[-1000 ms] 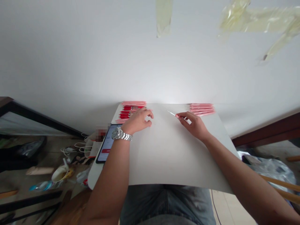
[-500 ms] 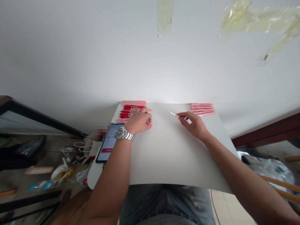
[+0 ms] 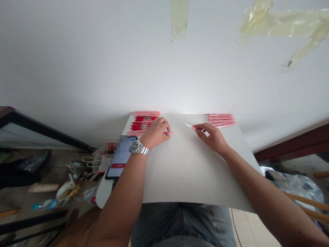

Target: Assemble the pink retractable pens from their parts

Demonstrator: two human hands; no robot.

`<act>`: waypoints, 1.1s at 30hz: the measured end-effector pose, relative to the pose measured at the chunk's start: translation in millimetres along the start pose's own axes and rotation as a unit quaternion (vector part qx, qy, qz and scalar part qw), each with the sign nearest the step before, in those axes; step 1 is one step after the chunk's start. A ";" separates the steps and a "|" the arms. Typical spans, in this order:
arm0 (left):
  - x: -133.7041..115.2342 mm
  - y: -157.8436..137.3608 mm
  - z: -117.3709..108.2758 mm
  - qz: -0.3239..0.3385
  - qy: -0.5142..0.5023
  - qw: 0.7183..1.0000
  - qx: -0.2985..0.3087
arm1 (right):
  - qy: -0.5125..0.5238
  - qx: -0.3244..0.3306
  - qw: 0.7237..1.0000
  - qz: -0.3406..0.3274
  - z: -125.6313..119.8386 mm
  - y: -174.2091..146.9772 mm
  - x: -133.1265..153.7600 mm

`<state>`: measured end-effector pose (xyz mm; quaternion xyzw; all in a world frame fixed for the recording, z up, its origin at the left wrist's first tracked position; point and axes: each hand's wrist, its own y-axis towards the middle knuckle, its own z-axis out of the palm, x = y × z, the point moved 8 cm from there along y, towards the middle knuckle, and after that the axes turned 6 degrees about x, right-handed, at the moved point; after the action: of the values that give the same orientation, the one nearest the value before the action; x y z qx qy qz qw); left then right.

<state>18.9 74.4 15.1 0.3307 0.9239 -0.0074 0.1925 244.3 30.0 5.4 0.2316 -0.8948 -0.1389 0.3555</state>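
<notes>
My left hand [image 3: 156, 133], with a watch on its wrist, is closed on a slim pink stick-like piece [image 3: 168, 132] whose end pokes out to the right of the fingertips; the rest is hidden. My right hand [image 3: 212, 136] pinches a thin pen refill [image 3: 188, 125], pale at its tip and reddish near the fingers, which points up and left. Close behind my left hand lie several red pen parts [image 3: 140, 125] and a row of pink sticks [image 3: 147, 113]. Beyond my right hand rests a bundle of pink pens [image 3: 221, 119].
A phone [image 3: 120, 161] showing a timer lies at the left edge of the white table [image 3: 185, 171]. The wall [image 3: 164, 68] borders the table's far side. Cables, a cup [image 3: 65, 190] and a bottle [image 3: 46, 204] are on the floor at left.
My left hand has moved slightly right, away from the red parts, and the pink piece now shows at its fingertips. My right hand stays almost still with the refill.
</notes>
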 end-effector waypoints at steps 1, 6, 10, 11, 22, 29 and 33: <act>-2.7 1.5 -0.6 0.009 -0.010 1.000 -0.009 | 0.001 0.000 1.000 0.000 0.1 0.1 -0.4; -13.5 8.5 1.1 0.044 -0.079 0.994 -0.061 | 0.004 0.001 1.000 0.006 0.3 0.6 -1.2; -22.8 12.7 6.1 0.062 -0.184 0.978 -0.073 | 0.012 -0.009 1.000 0.013 0.3 0.9 -1.7; -25.6 13.4 6.7 0.067 -0.211 0.972 -0.076 | 0.015 -0.012 1.000 0.015 0.4 1.0 -2.4; -25.7 21.0 17.3 0.000 -0.374 0.916 -0.148 | 0.049 -0.044 0.997 0.046 0.1 -0.4 -14.2; -14.4 27.9 40.9 -0.049 -0.523 0.837 -0.152 | 0.058 -0.040 0.996 0.054 3.2 -0.2 -16.2; -16.2 26.4 53.5 -0.069 -0.545 0.822 -0.150 | 0.059 -0.039 0.996 0.050 3.9 0.1 -15.1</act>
<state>65.3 77.6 -25.6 0.1750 0.6784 -0.0614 0.7109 251.2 38.1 -6.0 0.1804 -0.8765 -0.1416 0.4233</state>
